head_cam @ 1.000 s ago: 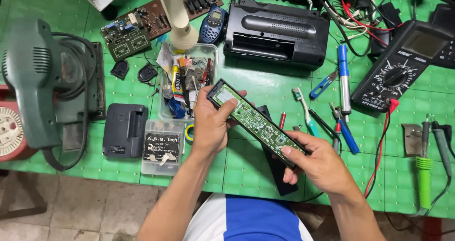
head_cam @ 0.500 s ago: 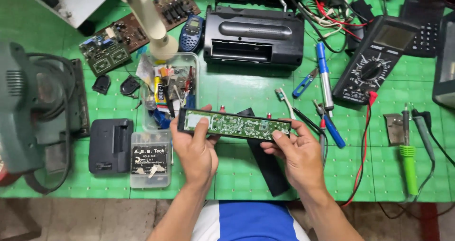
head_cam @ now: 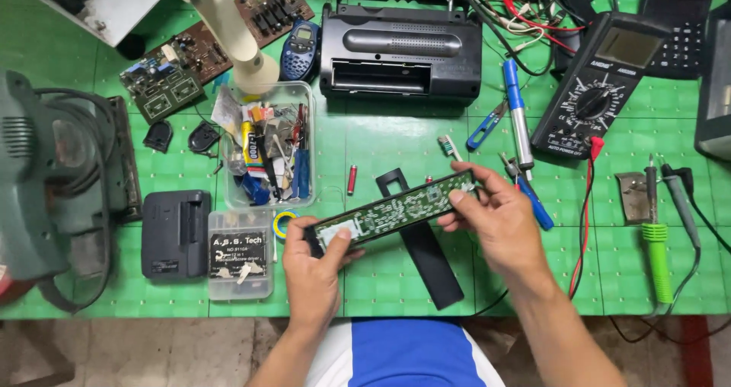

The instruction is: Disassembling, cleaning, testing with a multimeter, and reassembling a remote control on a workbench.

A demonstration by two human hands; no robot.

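I see a clear small box with a black label point(head_cam: 239, 251) left of my hands. A grey multimeter screen point(head_cam: 629, 46) sits far right. A blue handset's small screen point(head_cam: 304, 33) lies up top.

Radio point(head_cam: 401, 52): parts tray point(head_cam: 268, 147) to its left, multimeter point(head_cam: 598, 86) right; circuit board point(head_cam: 396, 212) before it, probably above your table point(head_cam: 381, 273).

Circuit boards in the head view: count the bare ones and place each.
3. One long green board held between left hand and right hand; two brown boards at top left. Clutter may hide others.
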